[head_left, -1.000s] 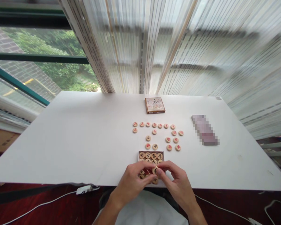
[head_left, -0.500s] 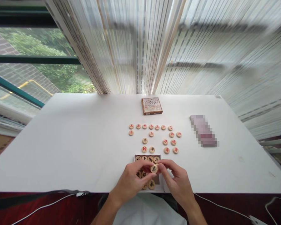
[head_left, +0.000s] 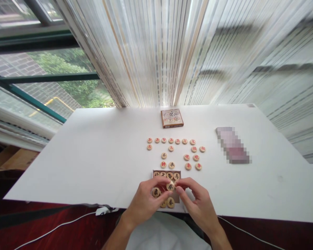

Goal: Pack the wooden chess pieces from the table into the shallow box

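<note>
A round wooden Chinese chess piece [head_left: 170, 186] with a black character is held just above the open box [head_left: 176, 197]. My left hand [head_left: 147, 198] pinches it between thumb and fingers. My right hand [head_left: 198, 199] meets its right edge with closed thumb and fingertips, which hide the exact contact. Inside the box lie several black-character pieces, among them a soldier piece [head_left: 170, 202] near the front and a horse piece [head_left: 176, 176] at the back right. My left fingers cover part of the box.
Beyond the box, several red-character pieces [head_left: 171, 140] lie in loose rows, with two black ones [head_left: 171, 165] among them. The box lid [head_left: 172, 118] lies farther back. A blurred-out flat object [head_left: 233, 146] is at right. White cables [head_left: 54, 227] hang below the table's front edge.
The view has shifted, so the table appears turned slightly. The held piece has tilted a little between my fingertips. Both hands stay over the box.
</note>
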